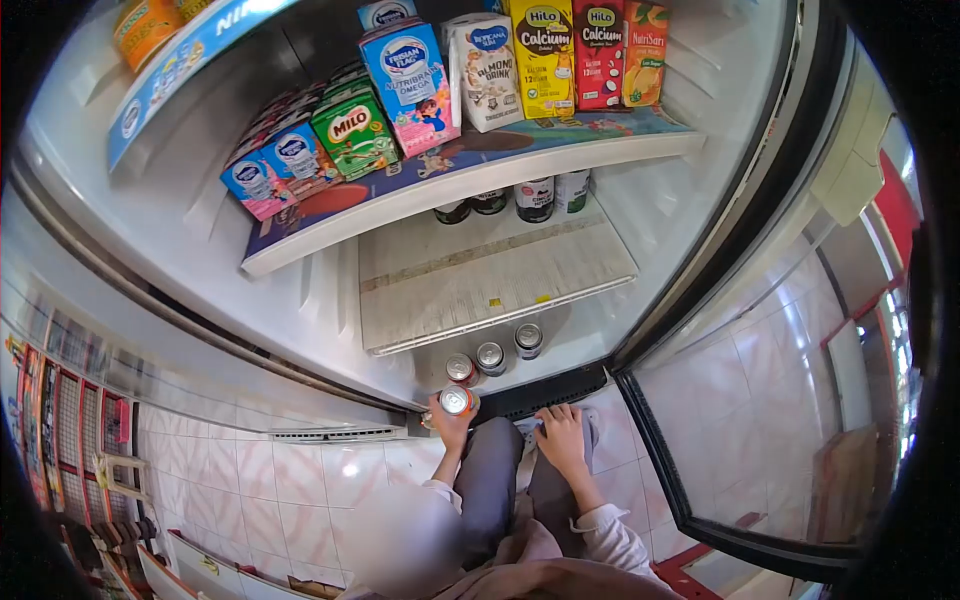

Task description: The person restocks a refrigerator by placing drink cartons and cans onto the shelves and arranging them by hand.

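My left hand (448,427) is wrapped round a drink can (456,402) with a silver top and an orange-red side, held upright at the fridge's front edge. Just beyond it, a red can (461,369) stands on the fridge floor. Two dark cans, one in the middle (490,358) and one farther right (528,341), stand beside it. Over my right knee lies my right hand (562,437), its fingers apart and holding nothing.
A pale shelf (480,280) sits above the cans, with several dark cans (535,198) at its back. Higher up, a shelf (470,170) carries drink cartons (410,85). The glass door (740,400) stands open at right; racks (70,420) are at left.
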A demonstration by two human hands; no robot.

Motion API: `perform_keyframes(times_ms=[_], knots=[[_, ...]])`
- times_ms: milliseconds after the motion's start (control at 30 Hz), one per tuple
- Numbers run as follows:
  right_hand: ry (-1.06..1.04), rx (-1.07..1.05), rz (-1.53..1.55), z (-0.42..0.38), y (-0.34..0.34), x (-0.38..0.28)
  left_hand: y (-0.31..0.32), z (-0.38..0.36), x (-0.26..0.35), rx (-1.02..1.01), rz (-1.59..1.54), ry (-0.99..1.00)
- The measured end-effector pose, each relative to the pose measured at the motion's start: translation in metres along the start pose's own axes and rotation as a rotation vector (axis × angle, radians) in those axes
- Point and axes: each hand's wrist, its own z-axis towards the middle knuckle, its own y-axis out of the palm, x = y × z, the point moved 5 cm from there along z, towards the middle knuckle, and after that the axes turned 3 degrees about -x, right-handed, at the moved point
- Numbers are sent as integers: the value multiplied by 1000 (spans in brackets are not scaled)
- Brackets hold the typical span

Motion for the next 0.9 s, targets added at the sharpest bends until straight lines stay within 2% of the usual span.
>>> perform_keyframes(times_ms=[133,167,267,367,700,900], knots=[[2,-32,-4,1,3,0,16,5,6,-30,51,47],[5,-43,-5,2,3,-1,20,8,7,-30,-31,73],[6,-58,-13,4,3,-3,30,10,-6,-53,-14,27],[9,-59,-19,4,4,-5,32,11,-4,-43,8,1],[18,-77,0,7,3,-7,34,39,-17,-8,103,96],[28,-97,-15,10,6,-10,40,65,-19,-5,2,20]])
